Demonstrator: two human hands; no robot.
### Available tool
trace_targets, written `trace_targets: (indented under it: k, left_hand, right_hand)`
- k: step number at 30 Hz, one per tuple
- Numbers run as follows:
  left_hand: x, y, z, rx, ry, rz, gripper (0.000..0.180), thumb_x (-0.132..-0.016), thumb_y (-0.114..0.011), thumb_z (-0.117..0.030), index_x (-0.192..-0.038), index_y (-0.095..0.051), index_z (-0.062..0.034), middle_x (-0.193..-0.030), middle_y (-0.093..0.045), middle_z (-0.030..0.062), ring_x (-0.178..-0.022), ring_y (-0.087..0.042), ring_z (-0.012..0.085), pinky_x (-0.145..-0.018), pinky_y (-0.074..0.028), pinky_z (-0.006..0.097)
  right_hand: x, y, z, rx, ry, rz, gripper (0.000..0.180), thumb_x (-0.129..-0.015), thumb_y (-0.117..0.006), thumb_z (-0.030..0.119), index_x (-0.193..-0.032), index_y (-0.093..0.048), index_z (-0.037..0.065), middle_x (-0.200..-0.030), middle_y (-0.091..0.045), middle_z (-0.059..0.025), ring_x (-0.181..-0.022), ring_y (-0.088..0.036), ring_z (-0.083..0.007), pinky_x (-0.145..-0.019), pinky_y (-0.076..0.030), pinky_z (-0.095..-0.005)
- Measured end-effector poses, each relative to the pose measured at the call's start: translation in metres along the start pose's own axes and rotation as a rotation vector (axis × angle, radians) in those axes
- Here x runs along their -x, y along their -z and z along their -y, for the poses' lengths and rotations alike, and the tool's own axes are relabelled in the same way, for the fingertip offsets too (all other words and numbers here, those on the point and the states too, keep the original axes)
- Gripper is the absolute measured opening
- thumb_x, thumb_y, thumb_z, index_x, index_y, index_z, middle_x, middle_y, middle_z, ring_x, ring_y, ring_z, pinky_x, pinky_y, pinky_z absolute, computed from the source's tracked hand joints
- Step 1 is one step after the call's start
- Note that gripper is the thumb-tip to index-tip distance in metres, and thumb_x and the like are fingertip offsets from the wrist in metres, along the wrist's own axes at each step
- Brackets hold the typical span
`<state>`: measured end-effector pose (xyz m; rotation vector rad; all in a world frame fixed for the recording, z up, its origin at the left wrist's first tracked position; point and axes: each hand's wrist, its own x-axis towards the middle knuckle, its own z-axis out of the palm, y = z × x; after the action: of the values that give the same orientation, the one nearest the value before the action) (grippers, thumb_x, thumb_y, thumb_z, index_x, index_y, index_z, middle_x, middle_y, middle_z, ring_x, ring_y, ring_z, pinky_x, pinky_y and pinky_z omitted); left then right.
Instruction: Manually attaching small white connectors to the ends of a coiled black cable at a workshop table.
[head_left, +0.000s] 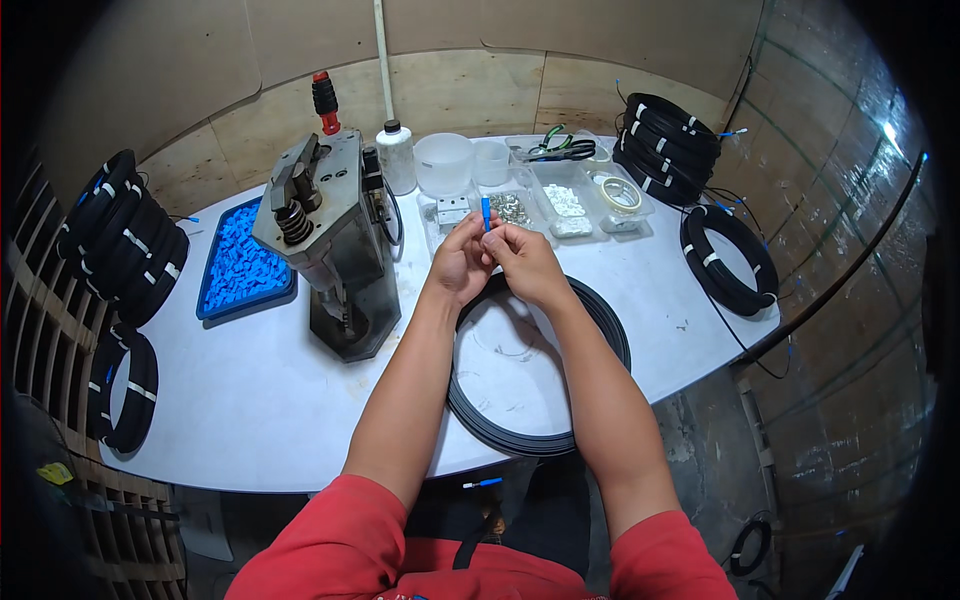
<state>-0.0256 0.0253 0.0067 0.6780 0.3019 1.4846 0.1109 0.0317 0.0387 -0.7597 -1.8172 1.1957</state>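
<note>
Both hands meet above the white surface (250, 400), fingertips together. The left hand (460, 262) and the right hand (523, 262) are closed in a pinch on a small blue connector (486, 212), which stands upright between them; a thin cable end seems to run into it, though that is too small to be sure. Below the wrists a black cable coil (540, 435) lies flat on the surface. Just left of the hands stands a grey metal press (330, 240) with a red-tipped handle, and beyond it a blue tray of blue parts (240, 265). Clear containers (560, 195) sit behind the hands, with more black coils (665, 145) at the far right
</note>
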Motion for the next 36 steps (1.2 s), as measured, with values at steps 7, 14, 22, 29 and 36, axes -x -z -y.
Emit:
trace_targets:
  k: [7, 14, 22, 29, 36]
  left_hand:
    - [0.003, -0.008, 0.000, 0.012, -0.006, -0.098, 0.020, -0.094, -0.058, -0.026, -0.105, -0.061, -0.0093, -0.090, -0.065, 0.0011, -0.073, -0.059, 0.0086, -0.057, -0.043, 0.020]
    - [0.002, -0.004, 0.000, 0.008, -0.007, -0.057, 0.020, -0.094, -0.059, -0.027, -0.104, -0.061, -0.0099, -0.090, -0.065, 0.0006, -0.073, -0.059, 0.0083, -0.057, -0.042, 0.020]
    - [0.002, -0.005, 0.000, 0.011, -0.010, -0.071, 0.020, -0.093, -0.059, -0.026, -0.104, -0.061, -0.0095, -0.090, -0.065, 0.0007, -0.072, -0.059, 0.0084, -0.056, -0.043, 0.020]
    - [0.002, -0.007, 0.000, 0.022, 0.002, -0.086, 0.020, -0.093, -0.059, -0.026, -0.104, -0.061, -0.0089, -0.090, -0.065, 0.0016, -0.071, -0.059, 0.0093, -0.056, -0.044, 0.021]
    - [0.004, -0.007, -0.002, 0.019, 0.003, -0.094, 0.020, -0.092, -0.059, -0.026, -0.103, -0.061, -0.0090, -0.090, -0.065, 0.0019, -0.070, -0.059, 0.0096, -0.056, -0.044, 0.021]
  right_hand:
    - [0.002, 0.000, -0.001, 0.034, 0.006, -0.003, 0.022, -0.098, -0.055, 0.017, -0.084, -0.062, 0.001, -0.077, -0.061, 0.0010, -0.072, -0.052, -0.0073, -0.069, -0.044, -0.0247]
    - [-0.001, 0.000, -0.006, 0.013, 0.057, -0.007, 0.020, -0.095, -0.057, 0.018, -0.088, -0.064, 0.000, -0.076, -0.064, -0.0020, -0.069, -0.055, -0.0088, -0.064, -0.047, -0.0264]
    - [0.001, 0.001, -0.003, 0.019, 0.023, 0.017, 0.019, -0.097, -0.056, 0.014, -0.084, -0.062, 0.001, -0.078, -0.061, 0.0005, -0.074, -0.053, -0.0082, -0.072, -0.046, -0.0256]
    - [0.002, 0.002, -0.003, 0.048, 0.031, -0.003, 0.019, -0.095, -0.058, 0.016, -0.086, -0.064, 0.001, -0.078, -0.064, -0.0013, -0.072, -0.056, -0.0091, -0.069, -0.047, -0.0261]
    - [0.004, 0.001, 0.004, 0.047, 0.004, 0.004, 0.019, -0.096, -0.057, 0.015, -0.083, -0.062, 0.001, -0.079, -0.062, 0.0001, -0.074, -0.054, -0.0086, -0.071, -0.046, -0.0257]
